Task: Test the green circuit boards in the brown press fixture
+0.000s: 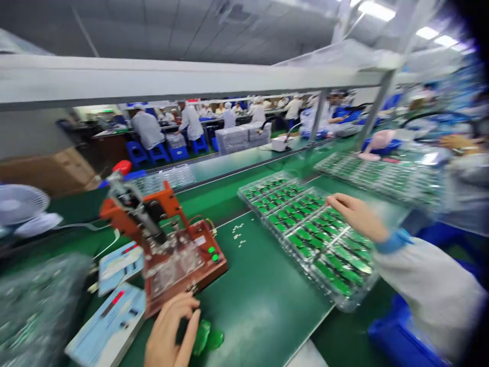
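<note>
My right hand (pixel 353 214) reaches over the far right side of a clear plastic tray (pixel 280 235). Its thumb and fingers are pinched together just at the small green circuit boards (pixel 303 243) lying in rows in the tray; what is between the fingertips is too small to make out. My left hand (pixel 170 331) is at the front edge of an orange-red test fixture (pixel 179 260), fingers loosely bent and thumb apart from them, with nothing visible in it. Right beside its thumb, two green boards (pixel 208 337) lie on the green table.
Two light-blue meter boxes (pixel 110 323) with red displays sit left of the fixture. Bubble-wrapped goods (pixel 42 300) and a white fan (pixel 23 204) are further left. Small white bits (pixel 238 234) lie mid-table. Another filled tray (pixel 382 178) stands near a co-worker's arm (pixel 462 148) at right.
</note>
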Motion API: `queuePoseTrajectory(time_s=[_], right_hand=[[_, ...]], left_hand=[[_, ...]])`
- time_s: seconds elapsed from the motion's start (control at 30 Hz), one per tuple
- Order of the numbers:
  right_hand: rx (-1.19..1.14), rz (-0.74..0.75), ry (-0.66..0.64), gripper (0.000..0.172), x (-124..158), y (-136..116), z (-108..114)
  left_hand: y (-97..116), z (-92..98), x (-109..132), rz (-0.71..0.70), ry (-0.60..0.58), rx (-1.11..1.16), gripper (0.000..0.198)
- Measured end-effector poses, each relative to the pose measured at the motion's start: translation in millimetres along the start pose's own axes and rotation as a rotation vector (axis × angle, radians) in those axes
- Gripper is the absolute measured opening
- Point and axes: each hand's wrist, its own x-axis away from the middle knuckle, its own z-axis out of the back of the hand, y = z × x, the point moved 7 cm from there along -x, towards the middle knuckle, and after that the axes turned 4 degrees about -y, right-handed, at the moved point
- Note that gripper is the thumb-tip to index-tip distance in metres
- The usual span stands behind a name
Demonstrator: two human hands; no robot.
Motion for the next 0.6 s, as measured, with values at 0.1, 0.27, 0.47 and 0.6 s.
queuePoseTrajectory(time_s=[0.1, 0.27, 0.47, 0.6], right_hand=[[-0.228, 0.184, -0.28, 0.044, 54.7, -77.5, -57.6], [-0.441, 0.596, -0.755, 0.015, 156.7, -206.5, -165.4], [-0.479, 0.655, -0.764, 0.016, 185.7, -254.1, -219.7], [-0.446, 0.618, -0.746, 0.017, 188.7, -254.1, -227.9]], left_hand=[[1.9, 0.5, 1.0, 0.014, -0.048, -0.009, 0.018], [-6.5, 1.7, 8.7, 0.121, -0.153, -0.036, 0.007], [-6.8, -6.6, 30.1, 0.052, -0.503, 0.069, 0.023], [-16.6, -14.8, 38.0, 0.125, -0.66, 0.038, 0.04]])
